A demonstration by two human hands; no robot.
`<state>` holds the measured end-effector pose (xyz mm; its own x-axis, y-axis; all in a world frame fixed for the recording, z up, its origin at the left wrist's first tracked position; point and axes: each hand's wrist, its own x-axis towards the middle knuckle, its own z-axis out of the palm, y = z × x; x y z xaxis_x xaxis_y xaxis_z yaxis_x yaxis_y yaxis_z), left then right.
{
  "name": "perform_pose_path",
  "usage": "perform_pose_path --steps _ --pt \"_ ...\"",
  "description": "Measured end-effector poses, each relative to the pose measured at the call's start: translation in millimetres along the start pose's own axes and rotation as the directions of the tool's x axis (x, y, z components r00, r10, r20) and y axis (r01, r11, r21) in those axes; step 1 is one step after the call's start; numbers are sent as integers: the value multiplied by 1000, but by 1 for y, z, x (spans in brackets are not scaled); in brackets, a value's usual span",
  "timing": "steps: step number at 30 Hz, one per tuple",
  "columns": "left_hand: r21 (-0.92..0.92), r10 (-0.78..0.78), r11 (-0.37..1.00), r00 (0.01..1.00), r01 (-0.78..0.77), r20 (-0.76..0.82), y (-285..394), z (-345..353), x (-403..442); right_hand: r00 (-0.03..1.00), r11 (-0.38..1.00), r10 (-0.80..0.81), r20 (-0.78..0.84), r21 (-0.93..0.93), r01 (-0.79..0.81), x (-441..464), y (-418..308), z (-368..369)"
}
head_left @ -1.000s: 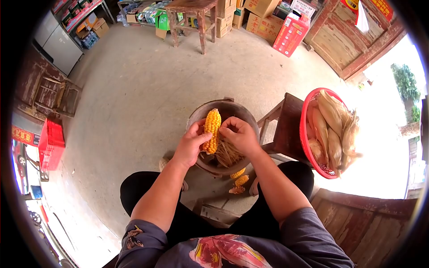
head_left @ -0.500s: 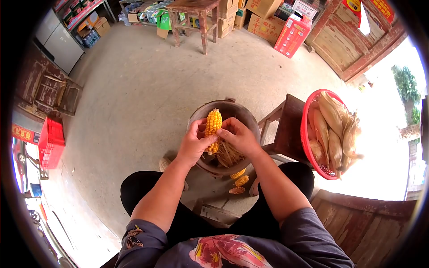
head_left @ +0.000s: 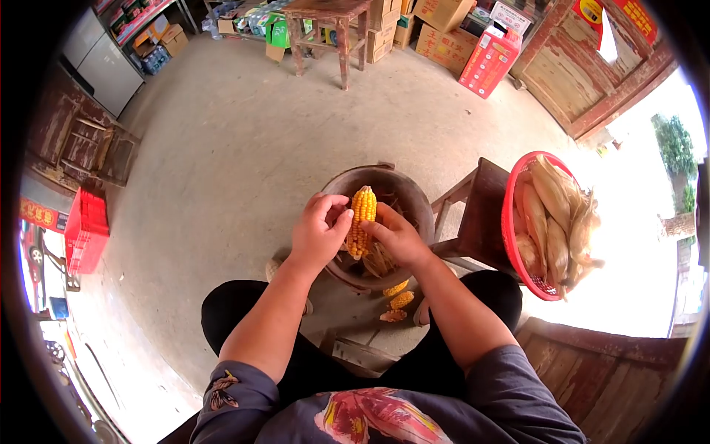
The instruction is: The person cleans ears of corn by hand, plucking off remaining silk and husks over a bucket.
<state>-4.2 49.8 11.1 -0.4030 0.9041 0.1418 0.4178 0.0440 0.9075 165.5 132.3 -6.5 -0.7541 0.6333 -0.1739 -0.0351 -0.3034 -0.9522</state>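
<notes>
An ear of corn [head_left: 362, 223], bare of husk and yellow, stands nearly upright over a round brown tub [head_left: 347, 180]. My right hand [head_left: 401, 238] grips it from the right side, thumb across the kernels. To the left of the ear is my left hand [head_left: 319, 231], its thumb and fingers curled near each other beside the cob; whether a bit of something is between them is too small to see. Loose husks [head_left: 379, 260] lie in the tub under the hands. Several husked corn pieces [head_left: 401, 300] rest on the floor between my feet.
A red basket [head_left: 509, 222] of corn ears in dry husks [head_left: 551, 214] sits on a wooden stool [head_left: 479, 214] at the right. Farther off are a wooden table [head_left: 325, 10], cardboard boxes [head_left: 446, 46] and a red crate [head_left: 87, 231]. Wooden boards [head_left: 592, 370] stand near my right side.
My left hand has come slightly away from the ear, leftward, with its fingers curled. The right hand keeps hold of the corn. The whole view has shifted a little.
</notes>
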Motion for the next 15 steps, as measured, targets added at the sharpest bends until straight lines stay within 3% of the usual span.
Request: perform_pose_path --steps 5,9,11,12,14,15 --pt "181 172 972 981 -154 -93 7 -4 1 999 992 42 29 -117 -38 -1 7 2" --pt "241 193 957 975 -162 -108 3 -5 1 994 996 91 61 -25 -90 -3 8 3" --pt "160 89 985 984 -63 -156 0 -3 1 984 904 143 104 391 -172 -2 14 2" --pt "159 89 985 984 -63 -157 0 -5 2 984 904 143 103 390 -173 -1 11 2" --pt "-109 -122 987 991 116 -50 0 -12 6 970 797 128 207 561 -225 2 5 1" --pt "-147 -141 980 989 134 -38 -5 -13 7 972 784 143 186 578 -226 1 -3 3"
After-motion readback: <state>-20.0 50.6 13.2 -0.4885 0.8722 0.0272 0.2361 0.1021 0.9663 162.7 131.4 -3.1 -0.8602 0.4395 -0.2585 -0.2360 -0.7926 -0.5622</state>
